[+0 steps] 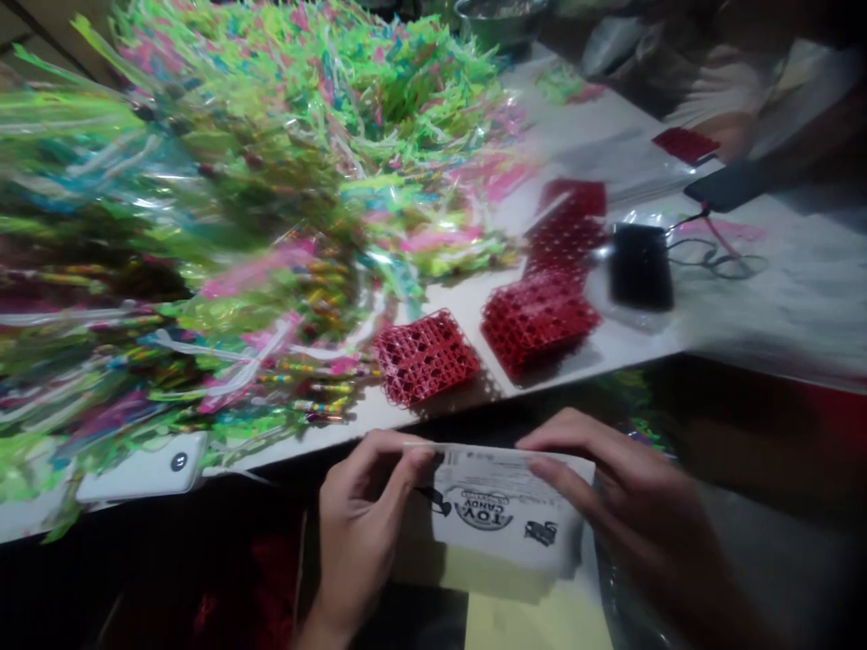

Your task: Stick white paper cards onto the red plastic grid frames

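Observation:
A white printed packet [505, 510] reading "TOY CANDY", upside down to me, is held in front of me, below the table's near edge. My left hand [362, 524] pinches its left end between thumb and fingers. My right hand [629, 487] grips its right end, with the fingers lying across the top edge. The packet looks like thin, flexible paper or plastic. Under it lies a pale yellow sheet [521, 614]. The nearest thing on the table is a red plastic lattice square [425, 357], just beyond my hands and not touching them.
A large heap of shiny green and pink plastic strands [237, 190] fills the white table's [433, 411] left side. More red lattice pieces [538, 320] lie right, near a black phone [640, 266], a cable [718, 257] and a white power bank [142, 468]. A metal bowl [501, 18] stands behind.

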Demonstrator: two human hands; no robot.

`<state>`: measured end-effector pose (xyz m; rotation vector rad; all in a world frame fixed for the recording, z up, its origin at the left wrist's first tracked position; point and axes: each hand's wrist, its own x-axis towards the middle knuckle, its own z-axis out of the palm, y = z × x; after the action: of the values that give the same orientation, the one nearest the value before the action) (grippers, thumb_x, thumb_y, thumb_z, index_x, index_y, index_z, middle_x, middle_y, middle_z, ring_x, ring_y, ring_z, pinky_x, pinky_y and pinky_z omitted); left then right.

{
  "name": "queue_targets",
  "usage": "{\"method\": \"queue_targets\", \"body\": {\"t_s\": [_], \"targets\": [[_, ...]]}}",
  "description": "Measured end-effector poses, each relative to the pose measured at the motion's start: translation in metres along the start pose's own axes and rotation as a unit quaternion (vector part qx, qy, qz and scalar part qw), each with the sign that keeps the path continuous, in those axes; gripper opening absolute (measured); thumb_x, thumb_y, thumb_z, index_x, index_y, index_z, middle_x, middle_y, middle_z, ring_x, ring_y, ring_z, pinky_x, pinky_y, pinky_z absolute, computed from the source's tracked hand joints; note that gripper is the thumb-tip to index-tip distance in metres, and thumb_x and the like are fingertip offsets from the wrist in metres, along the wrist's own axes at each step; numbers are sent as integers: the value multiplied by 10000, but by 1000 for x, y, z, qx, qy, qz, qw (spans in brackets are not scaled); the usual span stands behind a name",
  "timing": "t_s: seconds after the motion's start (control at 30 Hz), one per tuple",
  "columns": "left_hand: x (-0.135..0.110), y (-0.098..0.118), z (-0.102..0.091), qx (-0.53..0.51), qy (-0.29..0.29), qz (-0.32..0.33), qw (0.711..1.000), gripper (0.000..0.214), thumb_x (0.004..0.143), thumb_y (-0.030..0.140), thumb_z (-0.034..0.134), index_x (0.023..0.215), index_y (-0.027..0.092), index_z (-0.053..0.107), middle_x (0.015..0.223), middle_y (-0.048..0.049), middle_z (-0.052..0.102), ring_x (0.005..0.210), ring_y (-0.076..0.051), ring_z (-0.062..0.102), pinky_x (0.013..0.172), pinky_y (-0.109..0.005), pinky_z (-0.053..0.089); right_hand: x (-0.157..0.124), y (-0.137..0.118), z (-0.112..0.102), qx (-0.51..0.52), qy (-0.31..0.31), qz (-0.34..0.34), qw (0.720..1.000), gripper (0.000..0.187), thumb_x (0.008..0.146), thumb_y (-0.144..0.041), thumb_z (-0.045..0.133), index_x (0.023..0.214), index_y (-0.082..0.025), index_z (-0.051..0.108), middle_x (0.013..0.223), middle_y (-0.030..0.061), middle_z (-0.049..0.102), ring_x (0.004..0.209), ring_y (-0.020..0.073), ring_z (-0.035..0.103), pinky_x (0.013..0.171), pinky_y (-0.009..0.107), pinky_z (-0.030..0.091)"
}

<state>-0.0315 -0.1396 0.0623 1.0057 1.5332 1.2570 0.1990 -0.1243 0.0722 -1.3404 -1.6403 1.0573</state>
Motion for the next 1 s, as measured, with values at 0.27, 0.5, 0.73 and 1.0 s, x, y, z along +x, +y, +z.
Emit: {"method": "queue_targets", "body": {"t_s": [0.27,0.5,0.73,1.0], "targets": [[-2,-5,-4,-50,-72,-85,992,325,962,478,773,824,186,812,694,2,656,649,-117,573,608,-177,466,8,11,3,-185,26,-110,976,70,1042,-216,681,1048,-271,724,972,-3,770,860,179,720,833,323,563],[-5,7,6,-3,-138,-74,988,325,987,444,696,895,172,849,598,10,558,579,-111,486,556,-191,401,9,-6,33,-256,-63,-267,927,456,978,11,578,1402,-143,640,1280,105,719,1211,254,635,1093,416,471],[-6,11,6,-31,-159,-124,979,369,981,419,664,750,138,727,596,33,454,573,-89,369,520,-186,303,3,5,35,-278,-60,-304,909,435,1055,-32,507,1453,-134,650,1340,94,719,1269,222,613,1130,349,432],[-3,3,8,-34,-173,-171,969,420,947,506,668,745,137,689,646,16,475,618,-108,373,554,-215,321,1,19,15,-197,-111,-337,914,402,1055,-62,466,1415,-157,619,1431,101,638,1421,203,512,1235,327,361]]}}
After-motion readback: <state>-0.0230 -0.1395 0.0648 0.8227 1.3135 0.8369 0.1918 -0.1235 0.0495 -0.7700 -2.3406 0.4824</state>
